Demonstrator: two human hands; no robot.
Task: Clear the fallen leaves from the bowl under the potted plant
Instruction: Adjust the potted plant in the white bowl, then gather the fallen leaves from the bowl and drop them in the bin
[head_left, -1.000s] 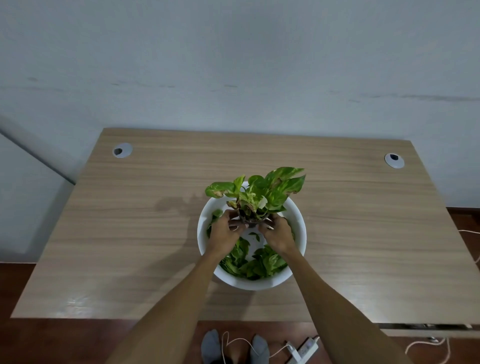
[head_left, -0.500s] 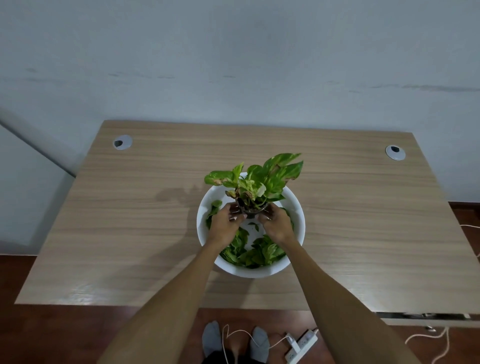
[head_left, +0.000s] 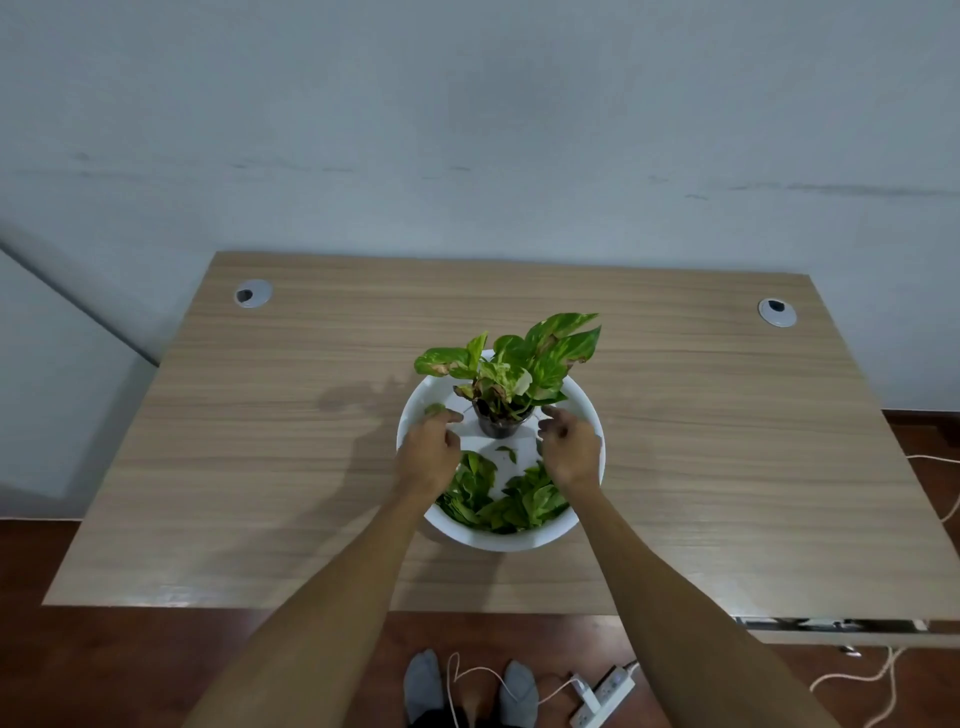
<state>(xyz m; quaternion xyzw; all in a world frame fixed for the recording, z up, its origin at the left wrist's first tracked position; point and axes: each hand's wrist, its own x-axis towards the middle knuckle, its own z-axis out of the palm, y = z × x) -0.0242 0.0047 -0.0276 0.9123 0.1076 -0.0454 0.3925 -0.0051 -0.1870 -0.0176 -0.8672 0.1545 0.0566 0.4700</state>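
A white bowl (head_left: 511, 539) sits at the middle of the wooden desk (head_left: 260, 441). Inside it, toward the far side, stands a small dark pot (head_left: 503, 424) with a green and yellow leafy plant (head_left: 519, 366). Several loose green leaves (head_left: 498, 499) lie in the near half of the bowl, and one small leaf (head_left: 506, 452) lies alone on the white bottom. My left hand (head_left: 428, 452) hovers just left of the pot, fingers loosely curled and holding nothing. My right hand (head_left: 569, 449) mirrors it on the pot's right, also apart from the pot.
Two round cable grommets (head_left: 253, 293) (head_left: 776, 312) sit in the desk's far corners. A wall rises right behind the desk. On the floor below the near edge lie a power strip (head_left: 602, 693) and cables, beside my socked feet (head_left: 470, 686).
Both hands were closed around the pot; they have let go and moved apart to either side of it. The pot now stands in the bowl on its own.
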